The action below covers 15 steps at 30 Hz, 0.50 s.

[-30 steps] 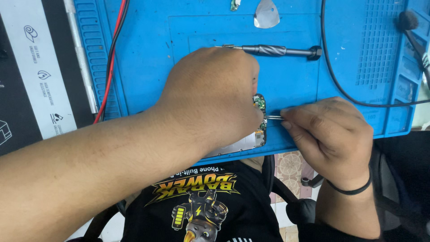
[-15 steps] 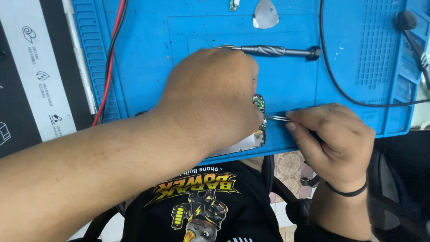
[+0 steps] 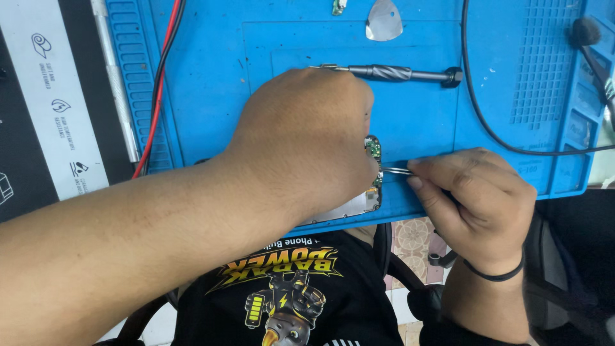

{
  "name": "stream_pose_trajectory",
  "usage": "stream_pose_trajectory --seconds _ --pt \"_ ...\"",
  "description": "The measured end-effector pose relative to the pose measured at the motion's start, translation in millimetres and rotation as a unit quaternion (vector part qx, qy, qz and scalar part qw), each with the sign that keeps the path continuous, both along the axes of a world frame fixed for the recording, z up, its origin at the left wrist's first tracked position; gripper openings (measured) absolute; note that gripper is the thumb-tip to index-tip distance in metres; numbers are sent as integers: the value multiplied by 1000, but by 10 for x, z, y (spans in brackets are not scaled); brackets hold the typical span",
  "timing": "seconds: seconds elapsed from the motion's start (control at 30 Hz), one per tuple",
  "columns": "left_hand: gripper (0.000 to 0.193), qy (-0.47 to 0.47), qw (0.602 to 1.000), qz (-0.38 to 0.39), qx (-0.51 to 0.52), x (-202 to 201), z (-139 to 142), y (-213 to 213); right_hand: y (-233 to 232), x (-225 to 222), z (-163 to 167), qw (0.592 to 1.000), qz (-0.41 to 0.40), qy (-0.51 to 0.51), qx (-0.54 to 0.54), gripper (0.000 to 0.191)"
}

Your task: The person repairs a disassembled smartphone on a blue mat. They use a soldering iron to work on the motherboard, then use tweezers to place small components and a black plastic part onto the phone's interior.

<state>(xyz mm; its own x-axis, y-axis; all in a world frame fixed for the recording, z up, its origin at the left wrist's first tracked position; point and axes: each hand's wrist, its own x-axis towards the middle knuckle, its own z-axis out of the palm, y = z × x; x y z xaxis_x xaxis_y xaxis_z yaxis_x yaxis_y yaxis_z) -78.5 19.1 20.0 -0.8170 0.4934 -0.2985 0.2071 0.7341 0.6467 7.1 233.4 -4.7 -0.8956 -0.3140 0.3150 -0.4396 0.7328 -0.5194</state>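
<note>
two hands at work on the blue mat [image 3: 423, 122] near its front edge. left hand [image 3: 307, 144] lies flat over a small phone [image 3: 370, 192], pressing it down; only the phone's right end shows past the fingers, with a bit of green circuit board [image 3: 373, 148] open at the top. right hand [image 3: 471, 198] is pinched shut on thin metal tweezers [image 3: 396, 170], tips pointing left and reaching the phone's edge just beside the board; whether the tips grip anything cannot be told, the left hand covers that spot. judgement on doing this step well: keep the left palm steady so the phone does not slide on the mat, brace the right wrist on the mat edge, bring the tips in low and level, use light pressure, since the board parts look small and easy to scrape or flick away. the phone sits close to the table edge, so a slip could send a part into the lap. containers: the mat has a grid of shallow pockets [image 3: 544, 70] at the far right; as far as can be seen they hold nothing. loose on the mat, well apart from the hands: a grey screwdriver [image 3: 391, 72] lying crosswise, a pale triangular pick [image 3: 384, 20], a small green chip [image 3: 338, 6], a black cable [image 3: 487, 128], red and black wires [image 3: 160, 83] at left.
</note>
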Motion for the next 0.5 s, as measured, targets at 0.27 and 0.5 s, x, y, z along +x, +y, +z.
stream_pose_trajectory --seconds 0.27,0.5 --pt "8 12 999 17 36 0 -33 -20 8 -11 -32 1000 7 6 -9 17" --pt "13 49 997 11 55 29 -70 -33 13 -4 -18 1000 -10 -11 -11 18"
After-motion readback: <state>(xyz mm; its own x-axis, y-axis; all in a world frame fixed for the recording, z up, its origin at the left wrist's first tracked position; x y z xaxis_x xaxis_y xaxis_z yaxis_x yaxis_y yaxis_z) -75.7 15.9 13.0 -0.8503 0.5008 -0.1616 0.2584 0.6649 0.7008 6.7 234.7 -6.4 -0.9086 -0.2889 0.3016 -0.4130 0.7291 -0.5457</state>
